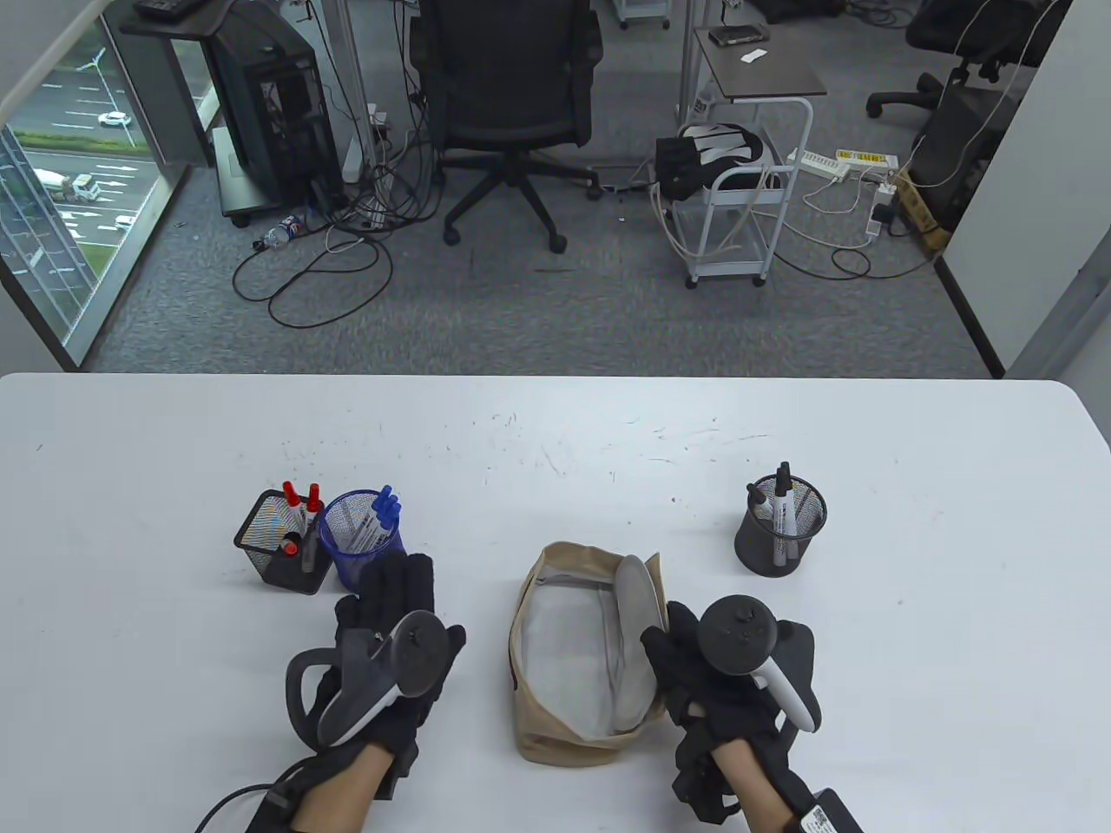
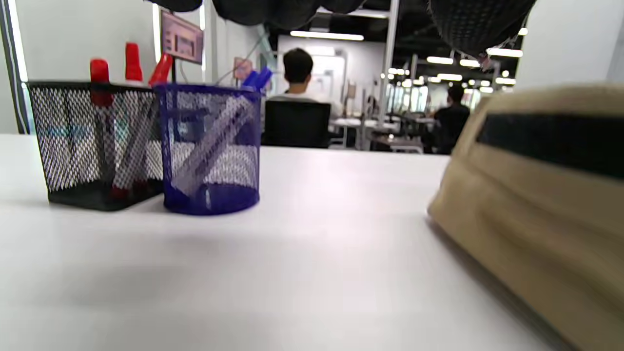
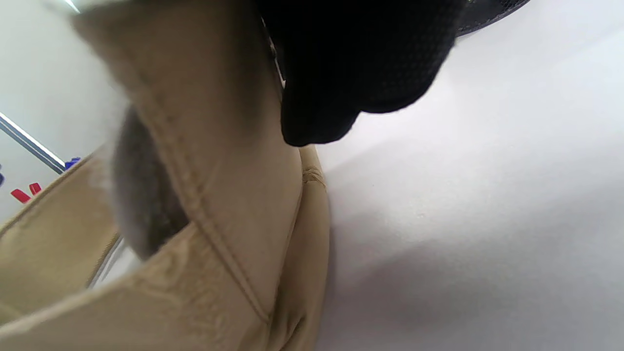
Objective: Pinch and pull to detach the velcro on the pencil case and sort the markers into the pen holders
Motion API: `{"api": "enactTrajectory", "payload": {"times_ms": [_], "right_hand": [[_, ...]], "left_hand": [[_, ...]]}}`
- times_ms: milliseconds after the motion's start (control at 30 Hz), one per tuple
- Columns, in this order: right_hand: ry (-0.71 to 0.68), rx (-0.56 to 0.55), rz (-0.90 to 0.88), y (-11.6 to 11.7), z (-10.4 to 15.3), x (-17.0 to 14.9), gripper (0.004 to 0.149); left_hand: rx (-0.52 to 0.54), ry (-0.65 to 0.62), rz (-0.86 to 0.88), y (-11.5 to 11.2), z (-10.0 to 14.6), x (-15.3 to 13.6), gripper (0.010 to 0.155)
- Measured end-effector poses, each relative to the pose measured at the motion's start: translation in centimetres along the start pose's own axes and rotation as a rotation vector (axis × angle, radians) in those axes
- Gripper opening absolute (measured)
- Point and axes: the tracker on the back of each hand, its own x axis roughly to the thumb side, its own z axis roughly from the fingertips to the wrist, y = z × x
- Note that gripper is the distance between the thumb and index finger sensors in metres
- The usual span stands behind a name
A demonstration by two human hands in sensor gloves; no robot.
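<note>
The beige pencil case [image 1: 555, 729] lies open at the table's front middle, its grey lining showing and no marker visible inside. My right hand [image 1: 673, 646] pinches the case's flap [image 1: 638, 590] at its right rim; in the right wrist view a black fingertip [image 3: 351, 63] lies on the beige fabric [image 3: 219, 146]. My left hand [image 1: 395, 590] rests flat and holds nothing, just in front of the blue mesh holder [image 1: 360, 538] with blue markers. A black square holder [image 1: 278, 542] beside it carries red markers. A round black holder [image 1: 781, 525] at the right carries black markers.
In the left wrist view the two left holders [image 2: 209, 146] stand side by side, and the case's side [image 2: 536, 219] with its dark velcro strip [image 2: 551, 141] is at the right. The white table [image 1: 555, 434] spreads beyond them. An office chair [image 1: 503, 113] stands behind it.
</note>
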Motion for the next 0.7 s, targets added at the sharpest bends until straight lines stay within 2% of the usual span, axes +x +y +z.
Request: {"api": "enactTrajectory", "payload": {"times_ms": [67, 200, 300, 500, 700], "right_hand": [[-0.002, 0.001, -0.001, 0.0, 0.0, 0.0, 0.062], [-0.014, -0.008, -0.024, -0.4, 0.4, 0.2, 0.062], [-0.018, -0.03, -0.021, -0.7, 0.7, 0.4, 0.063], [-0.017, -0.079, -0.013, -1.6, 1.5, 0.6, 0.065], [-0.054, -0.286, 0.068, -4.0, 3.6, 1.5, 0.066]], "left_hand": [[-0.037, -0.009, -0.031, -1.4, 0.0, 0.6, 0.089], [-0.198, -0.036, -0.076, -4.4, -0.6, 1.1, 0.086], [-0.252, -0.055, -0.098, -6.3, -0.9, 1.3, 0.084], [-0.312, -0.042, -0.038, -7.0, -0.6, 1.2, 0.084], [-0.328, -0.039, -0.049, -7.2, -0.3, 0.8, 0.084]]}}
